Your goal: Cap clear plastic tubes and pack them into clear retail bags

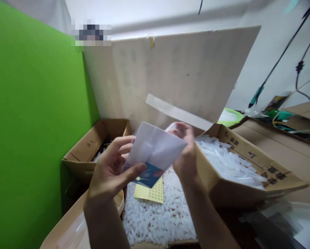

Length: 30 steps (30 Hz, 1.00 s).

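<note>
A flat white packet (157, 143) with a blue printed end is held up in front of me, tilted. My left hand (115, 164) grips its left side, the thumb across the blue part and the fingers behind. Curled fingers of my right hand (183, 138) are at the packet's upper right edge, partly behind it and smeared by motion. Something pale shows at those fingers, too blurred to name. Below the packet lies a yellow sheet of small round stickers (152, 192), resting on many small whitish pieces (155, 221) in a shallow box.
On the right stands a cardboard box (209, 169) filled with translucent plastic tubes (227, 162). Another carton (84, 148) is at the left, beside a green panel (35, 121). A large pale board (165, 76) rises behind. A beige tray (69, 216) sits at lower left.
</note>
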Motion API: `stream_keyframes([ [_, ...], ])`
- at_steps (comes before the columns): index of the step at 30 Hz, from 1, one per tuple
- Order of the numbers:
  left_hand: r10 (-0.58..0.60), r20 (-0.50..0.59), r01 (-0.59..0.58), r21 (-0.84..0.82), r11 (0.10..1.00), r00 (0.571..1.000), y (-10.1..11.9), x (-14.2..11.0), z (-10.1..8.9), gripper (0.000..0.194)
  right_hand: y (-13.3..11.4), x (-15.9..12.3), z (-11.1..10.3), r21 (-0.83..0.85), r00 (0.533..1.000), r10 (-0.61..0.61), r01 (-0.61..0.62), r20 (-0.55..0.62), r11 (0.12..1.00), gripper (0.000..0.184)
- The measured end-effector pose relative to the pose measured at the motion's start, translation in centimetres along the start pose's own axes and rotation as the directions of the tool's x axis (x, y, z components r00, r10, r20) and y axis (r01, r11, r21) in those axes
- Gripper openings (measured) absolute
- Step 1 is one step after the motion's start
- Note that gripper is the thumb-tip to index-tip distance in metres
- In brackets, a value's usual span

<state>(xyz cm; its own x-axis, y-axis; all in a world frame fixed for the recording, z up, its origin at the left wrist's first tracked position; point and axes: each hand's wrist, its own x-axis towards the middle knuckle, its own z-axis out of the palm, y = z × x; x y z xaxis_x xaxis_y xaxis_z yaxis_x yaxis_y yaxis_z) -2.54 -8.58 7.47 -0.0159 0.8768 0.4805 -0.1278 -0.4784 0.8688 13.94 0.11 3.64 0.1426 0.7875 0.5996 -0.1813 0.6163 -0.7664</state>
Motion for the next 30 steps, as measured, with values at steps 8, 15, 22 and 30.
stream_keyframes([
  [8, -0.224, 0.046, 0.215, 0.144, 0.966, 0.974, -2.4, 2.1, 0.5, 0.039, -1.1, 0.6, -4.0, 0.256, 0.991, 0.018, 0.016, -0.131, 0.967, 0.024],
  [15, -0.252, 0.039, 0.247, 0.115, 0.962, 0.967, -3.7, 3.1, 0.5, 0.049, -1.1, 0.6, -5.4, 0.136, 0.967, -0.101, 0.07, 0.234, 0.988, 0.025],
  [22, -0.266, -0.012, 0.266, 0.121, 0.956, 0.964, -4.1, 2.8, -0.1, 0.054, -2.4, 1.0, -7.0, 0.017, 0.903, -0.047, 0.045, 0.427, 0.999, 0.028],
  [30, -0.246, 0.081, 0.235, 0.125, 0.964, 0.966, -4.1, 3.1, 0.7, 0.048, -1.7, 0.6, -5.9, 0.017, 0.905, -0.041, 0.037, 0.423, 0.999, 0.023],
])
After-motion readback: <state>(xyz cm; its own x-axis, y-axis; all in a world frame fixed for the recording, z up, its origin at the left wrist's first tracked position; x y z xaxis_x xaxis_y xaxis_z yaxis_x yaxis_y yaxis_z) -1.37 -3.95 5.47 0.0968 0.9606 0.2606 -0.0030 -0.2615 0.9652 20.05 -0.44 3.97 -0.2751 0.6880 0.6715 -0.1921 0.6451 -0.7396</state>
